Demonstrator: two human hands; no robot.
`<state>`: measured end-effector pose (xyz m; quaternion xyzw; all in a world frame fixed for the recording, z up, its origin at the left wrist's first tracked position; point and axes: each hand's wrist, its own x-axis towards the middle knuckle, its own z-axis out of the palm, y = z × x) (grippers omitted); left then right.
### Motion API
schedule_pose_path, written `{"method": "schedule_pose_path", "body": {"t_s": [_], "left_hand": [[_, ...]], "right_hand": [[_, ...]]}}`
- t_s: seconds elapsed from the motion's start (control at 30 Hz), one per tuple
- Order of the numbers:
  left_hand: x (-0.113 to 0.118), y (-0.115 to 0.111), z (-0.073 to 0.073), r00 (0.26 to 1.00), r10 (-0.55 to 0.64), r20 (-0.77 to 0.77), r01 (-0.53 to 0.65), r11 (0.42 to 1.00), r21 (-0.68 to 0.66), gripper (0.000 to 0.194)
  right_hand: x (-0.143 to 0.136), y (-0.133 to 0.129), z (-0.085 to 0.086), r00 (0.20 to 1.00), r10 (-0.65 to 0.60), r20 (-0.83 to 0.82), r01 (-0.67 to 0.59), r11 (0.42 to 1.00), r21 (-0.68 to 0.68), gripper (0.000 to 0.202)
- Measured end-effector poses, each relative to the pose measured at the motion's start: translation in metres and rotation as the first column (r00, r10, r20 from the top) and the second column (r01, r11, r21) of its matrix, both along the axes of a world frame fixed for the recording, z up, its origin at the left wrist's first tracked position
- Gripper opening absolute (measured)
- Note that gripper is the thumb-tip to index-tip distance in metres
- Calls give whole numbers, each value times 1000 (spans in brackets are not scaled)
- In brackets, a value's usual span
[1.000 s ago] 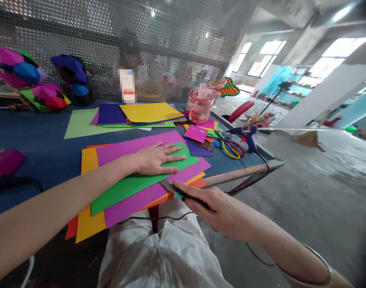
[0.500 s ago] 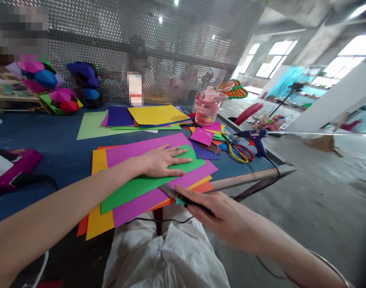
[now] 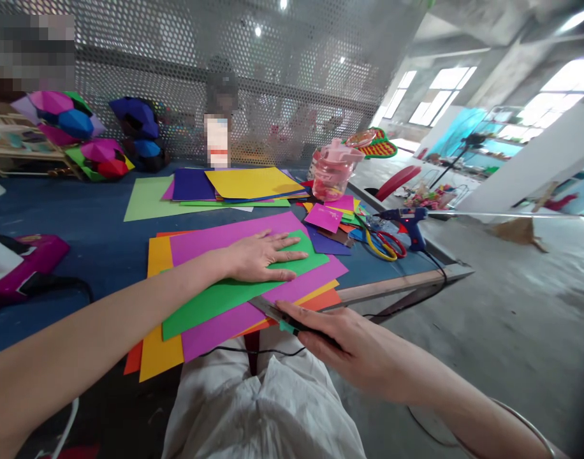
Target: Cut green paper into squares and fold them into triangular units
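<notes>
Well, knife (image 3: 275, 312) at green paper (image 3: 203, 308), jug (image 3: 331, 176) markings blurred

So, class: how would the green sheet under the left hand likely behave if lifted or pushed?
The green sheet looks thin, so it's probably light and apt to bend if lifted by one corner. Lying askew on a purple sheet, it might slide when pushed, though the left hand spread flat would likely resist that.

Glare from bright windows (image 3: 442, 95), upper R; edge distortn & blur

Green sheet (image 3: 215, 298) atop purple sheet (image 3: 222, 325)
</notes>
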<state>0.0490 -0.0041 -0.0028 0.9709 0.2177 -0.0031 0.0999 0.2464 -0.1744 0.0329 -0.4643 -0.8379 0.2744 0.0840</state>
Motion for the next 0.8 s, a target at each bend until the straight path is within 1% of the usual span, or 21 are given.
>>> {"method": "schedule_pose_path", "body": {"t_s": [0.3, 0.43, 0.5, 0.57, 0.63, 0.67, 0.7, 0.73, 0.77, 0.8], "left_hand": [[-1, -1, 0, 1000, -4, 21, 4, 1000, -14, 65], [-1, 1, -3, 999, -7, 31, 7, 1000, -6, 64], [0, 1, -4, 998, -17, 61, 16, 1000, 24, 64], [-2, 0, -4, 988, -69, 135, 56, 993, 101, 64], [-7, -3, -1, 964, -152, 218, 108, 974, 202, 57], [-12, -6, 0, 950, -184, 251, 125, 964, 234, 50], [-17, -9, 2, 940, -200, 277, 135, 962, 238, 43], [-24, -12, 4, 935, -197, 294, 136, 967, 215, 38], [-32, -16, 5, 939, -175, 296, 129, 977, 171, 37], [-40, -19, 6, 949, -145, 279, 118, 987, 111, 41]], "right_hand": [[-5, -1, 0, 998, 21, -52, -21, 1000, -17, 52], [-6, -4, -3, 999, 6, -37, -7, 1000, -24, 54], [-6, -3, -4, 999, 5, -33, -6, 1000, -9, 54], [-6, -2, -4, 999, 15, -31, -15, 1000, 0, 53], [-5, 0, -4, 999, 24, -27, -24, 1000, 2, 52], [-5, 0, -4, 999, 25, -26, -25, 1000, 3, 51], [-5, 1, -4, 999, 25, -24, -25, 1000, 4, 51], [-4, 1, -4, 999, 24, -24, -24, 1000, 6, 51], [-4, 1, -4, 999, 24, -22, -24, 1000, 5, 51], [-3, 1, -4, 999, 26, -19, -26, 1000, 5, 52]]}}
